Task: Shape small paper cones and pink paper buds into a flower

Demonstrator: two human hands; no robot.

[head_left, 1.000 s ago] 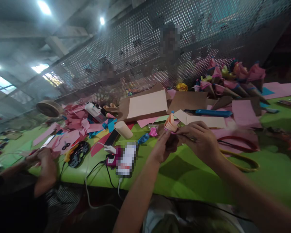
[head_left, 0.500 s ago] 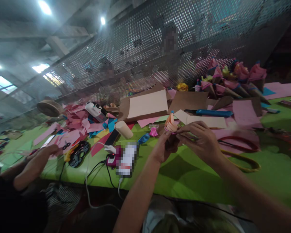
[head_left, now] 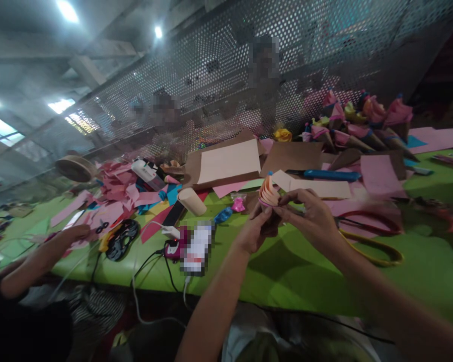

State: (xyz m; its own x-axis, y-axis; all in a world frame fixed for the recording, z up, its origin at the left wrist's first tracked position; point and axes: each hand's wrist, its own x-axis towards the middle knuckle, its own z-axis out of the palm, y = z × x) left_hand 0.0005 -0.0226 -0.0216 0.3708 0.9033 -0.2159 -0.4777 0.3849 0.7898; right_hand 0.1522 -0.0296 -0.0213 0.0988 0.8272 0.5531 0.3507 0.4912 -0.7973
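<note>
A paper ice cream cone (head_left: 269, 192), with peach pleated swirls and a small blue tip, stands upright over the green table (head_left: 287, 281). My left hand (head_left: 255, 231) is closed around its lower part, which the fingers mostly hide. From the right, my right hand (head_left: 312, 213) pinches at the edge of the swirl with thumb and fingertips. Close by that hand lie large scissors (head_left: 394, 260) with red and yellow handles. A blue twisted wrapper piece (head_left: 223, 215) and a small pink packet (head_left: 238, 203) lie just left of the cone.
Similar paper cones (head_left: 377, 111) are heaped at the back right. A blue utility knife (head_left: 330, 174) lies beyond my right hand. Left of me are a phone (head_left: 197, 250), a purple power socket (head_left: 173, 250) with cables, and pink paper scraps (head_left: 117, 181). Another person's arm (head_left: 47, 254) reaches in at far left.
The paper cone has turned slightly in my left hand, and my right fingers have shifted a little at its side. At far left, the other person's arm has moved.
</note>
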